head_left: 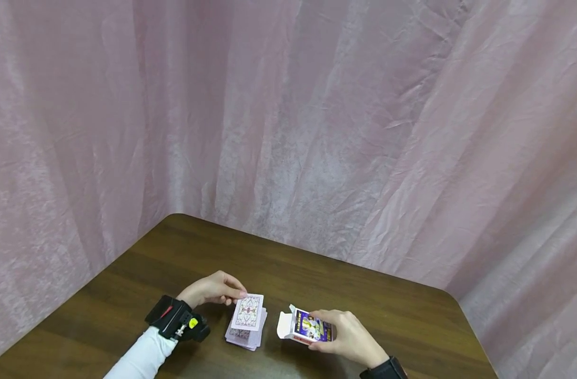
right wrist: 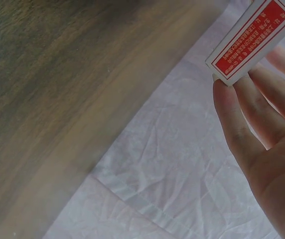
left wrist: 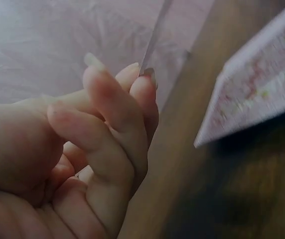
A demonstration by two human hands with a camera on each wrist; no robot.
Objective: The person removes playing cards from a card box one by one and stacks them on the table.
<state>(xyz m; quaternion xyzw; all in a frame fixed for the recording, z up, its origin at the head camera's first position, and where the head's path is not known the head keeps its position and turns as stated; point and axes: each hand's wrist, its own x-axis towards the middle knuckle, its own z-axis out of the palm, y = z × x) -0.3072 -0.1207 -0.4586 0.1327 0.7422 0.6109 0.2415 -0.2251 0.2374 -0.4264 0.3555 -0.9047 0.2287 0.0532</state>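
My left hand (head_left: 214, 289) pinches one playing card (head_left: 248, 311), patterned back up, by its corner between thumb and fingertips. Below it on the table lies a loosely squared stack of playing cards (head_left: 255, 339). In the left wrist view the pinched card (left wrist: 155, 37) shows edge-on, and the patterned stack (left wrist: 262, 84) is at the right. My right hand (head_left: 347, 337) grips a purple card box (head_left: 312, 326) by its sides, to the right of the stack. The box's white flap (head_left: 284, 325) is raised and points toward the cards. A red printed panel of the box (right wrist: 254, 42) shows in the right wrist view.
The brown wooden table (head_left: 189, 247) has rounded far corners. Behind it hangs a pink velvet curtain (head_left: 288, 131). A black wrist camera (head_left: 176, 318) is strapped at the left wrist, and a dark band (head_left: 385, 368) circles the right wrist.
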